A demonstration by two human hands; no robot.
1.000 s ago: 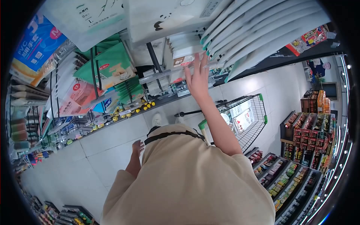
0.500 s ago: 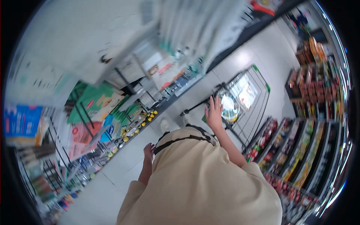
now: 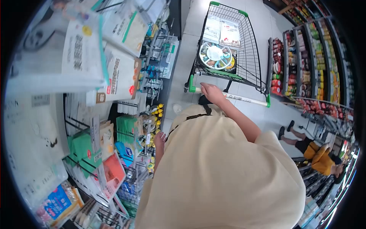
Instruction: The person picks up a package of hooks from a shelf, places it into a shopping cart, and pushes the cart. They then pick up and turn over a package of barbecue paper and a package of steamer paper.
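My right hand [image 3: 212,92] is closed over the left part of the handle bar [image 3: 244,99] of a shopping cart [image 3: 249,45]. In the cart lie a round tray with divided sections [image 3: 215,55] and two flat white packages, one of them [image 3: 230,34] with a red mark. My left hand [image 3: 160,140] hangs at my left side near the shelf, its fingers loosely apart and nothing in them. Green packs [image 3: 126,129] and a blue pack [image 3: 125,152] hang on hooks beside it.
Large white packages [image 3: 85,49] hang on the rack at the left. Shelves of bottles and packets [image 3: 305,61] stand at the right. A person in a yellow top [image 3: 319,157] is at the lower right. Small yellow items [image 3: 157,114] line the left shelf edge.
My right hand was open above the cart and now holds its handle. My view has turned, so the cart appears higher and more upright. The person at the right has come into view.
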